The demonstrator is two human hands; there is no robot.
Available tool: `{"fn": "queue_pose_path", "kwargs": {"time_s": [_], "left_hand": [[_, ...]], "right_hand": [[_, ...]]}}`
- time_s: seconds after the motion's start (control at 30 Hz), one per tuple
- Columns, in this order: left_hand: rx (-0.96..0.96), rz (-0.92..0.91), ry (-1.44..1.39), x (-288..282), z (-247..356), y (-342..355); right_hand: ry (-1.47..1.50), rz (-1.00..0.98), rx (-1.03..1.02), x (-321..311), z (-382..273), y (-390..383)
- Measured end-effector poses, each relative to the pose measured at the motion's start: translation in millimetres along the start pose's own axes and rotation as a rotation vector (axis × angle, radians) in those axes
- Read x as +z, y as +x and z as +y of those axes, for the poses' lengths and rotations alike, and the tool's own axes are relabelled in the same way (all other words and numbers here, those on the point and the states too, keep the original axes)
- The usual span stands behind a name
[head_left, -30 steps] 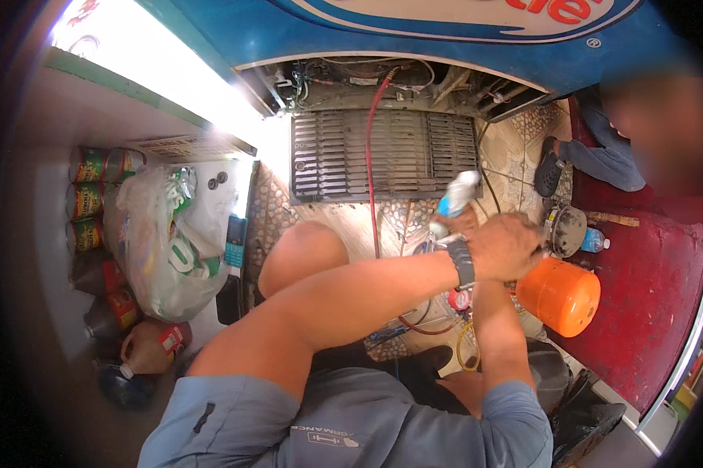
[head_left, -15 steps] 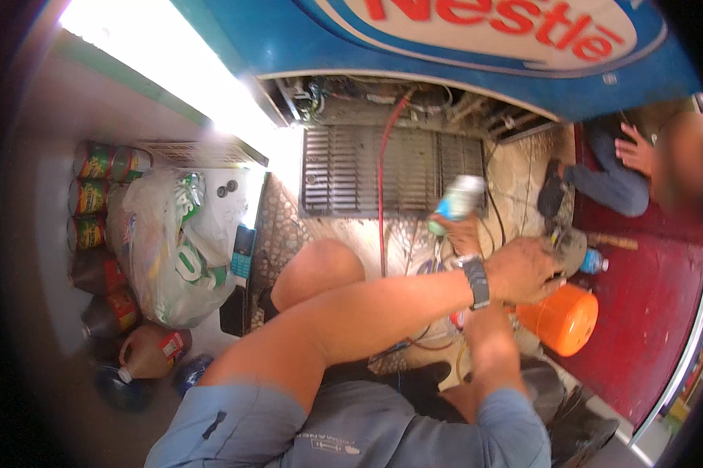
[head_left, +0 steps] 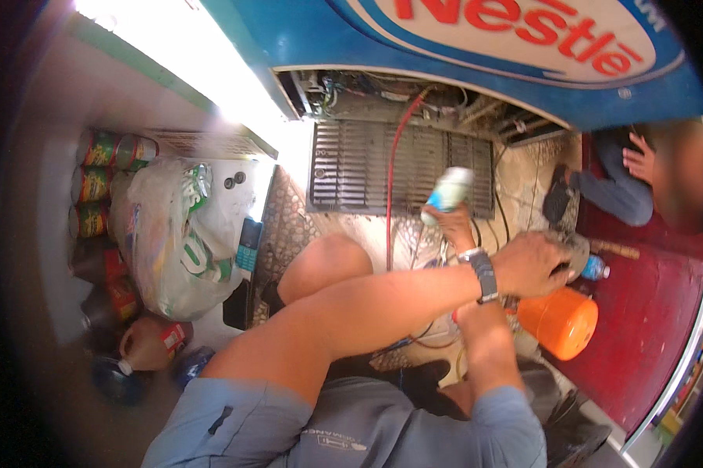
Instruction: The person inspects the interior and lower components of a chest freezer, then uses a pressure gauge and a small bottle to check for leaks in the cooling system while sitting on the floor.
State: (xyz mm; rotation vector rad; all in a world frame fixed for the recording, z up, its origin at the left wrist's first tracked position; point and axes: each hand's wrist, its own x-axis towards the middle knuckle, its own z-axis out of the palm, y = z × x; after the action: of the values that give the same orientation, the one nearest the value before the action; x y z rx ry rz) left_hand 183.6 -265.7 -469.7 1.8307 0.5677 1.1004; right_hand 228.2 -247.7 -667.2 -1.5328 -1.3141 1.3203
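Note:
My left forearm crosses over my right one. My left hand (head_left: pixel 527 264), below a black wristwatch (head_left: pixel 486 279), is closed round a dirty grey rounded thing (head_left: pixel 575 254) whose kind I cannot make out. My right hand (head_left: pixel 457 228) grips a white, green and blue bottle (head_left: pixel 448 196), tilted, above the near edge of a dark slatted grille (head_left: pixel 359 168). An orange plastic container (head_left: pixel 560 321) lies just below my left hand. A small blue-labelled bottle (head_left: pixel 596 267) rests beyond the grey thing.
The blue freezer (head_left: pixel 523 93) has an exposed lower compartment. A red hose (head_left: pixel 392 179) runs down across the grille. At left are a plastic bag (head_left: pixel 160 249), a keypad phone (head_left: pixel 248 243) and several cans and bottles. A person (head_left: pixel 617 175) sits on the right by the red surface (head_left: pixel 640 327).
The bottle in my right hand has shifted slightly left and up, and looks less smeared. My left hand keeps hold of the grey thing. The whole view has shifted a little.

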Motion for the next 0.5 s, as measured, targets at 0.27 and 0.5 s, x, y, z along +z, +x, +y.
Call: {"fn": "queue_pose_path", "kwargs": {"time_s": [0.27, 0.5], "left_hand": [[0.034, 0.017, 0.017, 0, 8, -6], [0.008, 0.046, 0.014, -7, -2, 9]], "right_hand": [[-0.082, 0.085, -0.064, -4, -11, 5], [0.229, 0.270, -0.070, -18, -7, 7]]}}
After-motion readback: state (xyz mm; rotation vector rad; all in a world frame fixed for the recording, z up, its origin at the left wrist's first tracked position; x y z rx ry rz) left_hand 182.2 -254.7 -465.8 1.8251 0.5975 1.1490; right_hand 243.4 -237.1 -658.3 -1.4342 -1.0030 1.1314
